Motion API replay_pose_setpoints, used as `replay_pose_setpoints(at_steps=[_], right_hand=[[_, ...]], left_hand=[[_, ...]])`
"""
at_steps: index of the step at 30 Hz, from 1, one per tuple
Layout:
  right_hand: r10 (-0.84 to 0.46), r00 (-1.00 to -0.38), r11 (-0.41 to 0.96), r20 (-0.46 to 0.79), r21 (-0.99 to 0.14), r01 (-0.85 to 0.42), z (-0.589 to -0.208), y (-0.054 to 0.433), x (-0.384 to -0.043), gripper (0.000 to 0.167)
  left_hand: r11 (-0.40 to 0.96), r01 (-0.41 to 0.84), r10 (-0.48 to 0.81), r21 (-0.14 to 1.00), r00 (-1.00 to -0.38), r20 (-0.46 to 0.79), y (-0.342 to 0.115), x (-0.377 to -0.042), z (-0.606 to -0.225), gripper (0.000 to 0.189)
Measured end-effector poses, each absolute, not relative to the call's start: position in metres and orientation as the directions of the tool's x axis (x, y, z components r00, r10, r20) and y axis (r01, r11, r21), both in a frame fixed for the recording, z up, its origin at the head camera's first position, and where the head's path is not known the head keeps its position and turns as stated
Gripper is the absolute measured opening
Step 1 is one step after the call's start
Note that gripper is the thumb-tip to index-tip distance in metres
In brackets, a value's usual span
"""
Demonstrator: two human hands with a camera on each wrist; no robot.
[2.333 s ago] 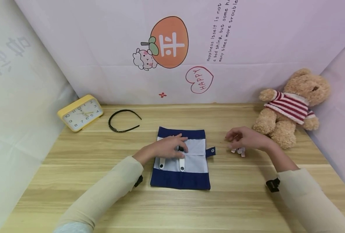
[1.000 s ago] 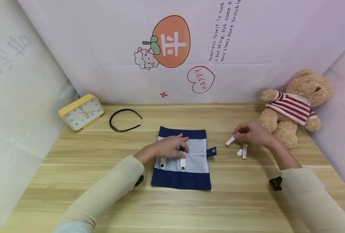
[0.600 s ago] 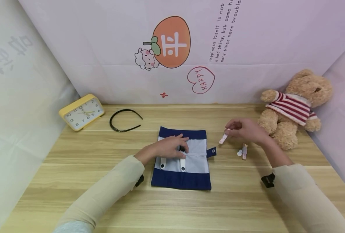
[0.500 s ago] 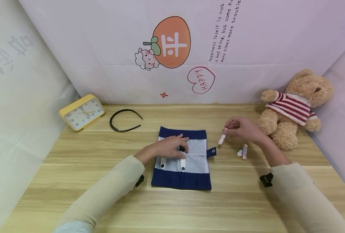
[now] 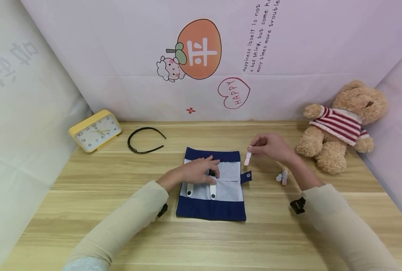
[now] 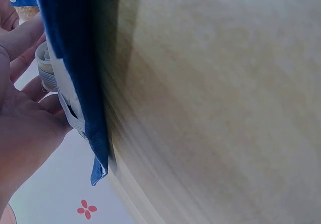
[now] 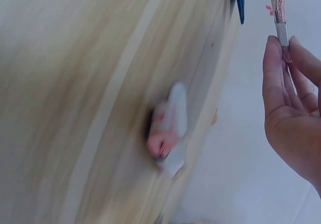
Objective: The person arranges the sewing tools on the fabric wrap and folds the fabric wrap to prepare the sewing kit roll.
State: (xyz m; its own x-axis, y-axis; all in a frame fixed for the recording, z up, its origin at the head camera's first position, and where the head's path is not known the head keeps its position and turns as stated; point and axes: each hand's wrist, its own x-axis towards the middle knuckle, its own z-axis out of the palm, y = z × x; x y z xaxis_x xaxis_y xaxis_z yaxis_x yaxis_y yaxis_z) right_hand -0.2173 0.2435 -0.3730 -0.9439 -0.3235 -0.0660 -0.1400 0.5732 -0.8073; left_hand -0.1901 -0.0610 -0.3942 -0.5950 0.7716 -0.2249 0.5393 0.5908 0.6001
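Observation:
A navy roll-up organizer (image 5: 210, 209) lies unfolded on the table, showing grey lining and white snap straps (image 5: 212, 191). My left hand (image 5: 197, 170) rests over its left half with fingers spread. In the left wrist view, a small pale coil (image 6: 46, 68) sits on the organizer among the fingers, partly hidden. My right hand (image 5: 272, 146) pinches a small folded pink-and-white bundle (image 7: 282, 30), wrapped by a white band, between thumb and fingertips. It is held up near the organizer's upper right corner. A similar pink-and-white bundle (image 5: 284, 177) lies on the table below the right wrist.
A yellow alarm clock (image 5: 95, 131) and a black headband (image 5: 140, 151) are at the back left. A teddy bear (image 5: 340, 128) in a striped sweater leans in the back right corner. A snap tab (image 5: 246, 177) sticks out from the organizer's right edge. Printed cloth walls surround the table.
My right hand has picked up one of the pink-and-white bundles and carried it left toward the organizer. The other bundle stays on the table. My left hand has hardly moved.

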Motion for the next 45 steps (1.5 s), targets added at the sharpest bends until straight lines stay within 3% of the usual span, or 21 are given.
replay_pose_setpoints(at_steps=[7, 28, 45], right_hand=[[-0.351, -0.934, 0.499, -0.059, -0.856, -0.134, -0.374, 0.221, -0.222, 0.017], [-0.402, -0.913, 0.461, -0.074, -0.877, -0.132, -0.38, 0.174, -0.224, 0.011], [-0.503, -0.859, 0.542, -0.095, -0.809, -0.228, -0.385, 0.161, -0.223, 0.006]], left_hand=[[0.588, 0.538, 0.774, 0.604, -0.591, -0.227, -0.06, -0.19, -0.393, 0.013], [0.593, 0.532, 0.772, 0.604, -0.59, -0.238, -0.06, -0.194, -0.395, 0.014], [0.588, 0.533, 0.775, 0.608, -0.587, -0.234, -0.061, -0.194, -0.396, 0.016]])
